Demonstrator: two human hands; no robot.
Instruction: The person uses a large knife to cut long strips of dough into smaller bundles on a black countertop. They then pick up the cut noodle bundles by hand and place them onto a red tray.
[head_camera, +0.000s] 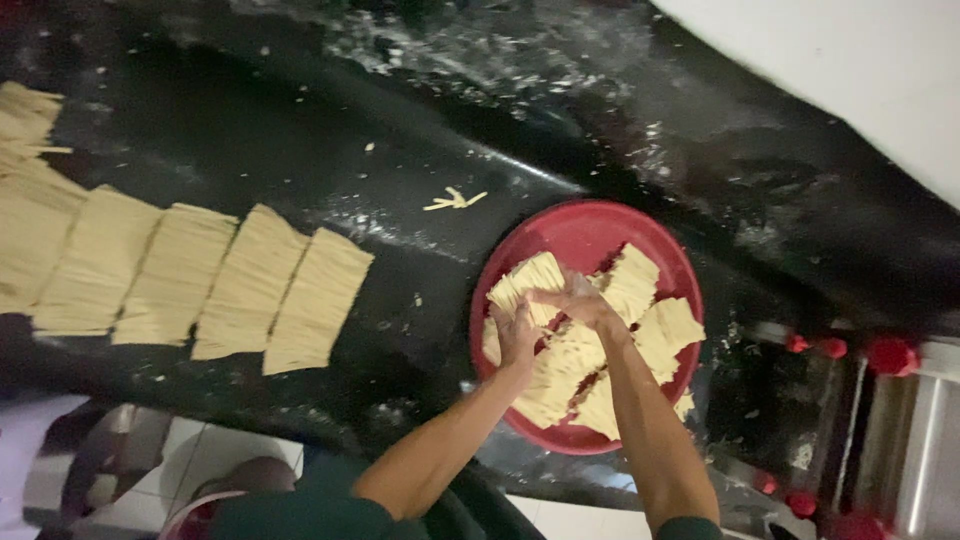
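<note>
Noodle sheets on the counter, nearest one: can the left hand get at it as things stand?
Probably yes. The left hand is at the red tray, and only bare black counter lies between it and the nearest noodle sheet.

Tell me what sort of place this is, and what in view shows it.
Likely a small noodle-making workshop or kitchen. A dark, flour-dusted counter carries a row of cut noodle bundles, both hands, left hand and right hand, handle a bundle over a red tray of more, and a metal machine stands at right.
</note>
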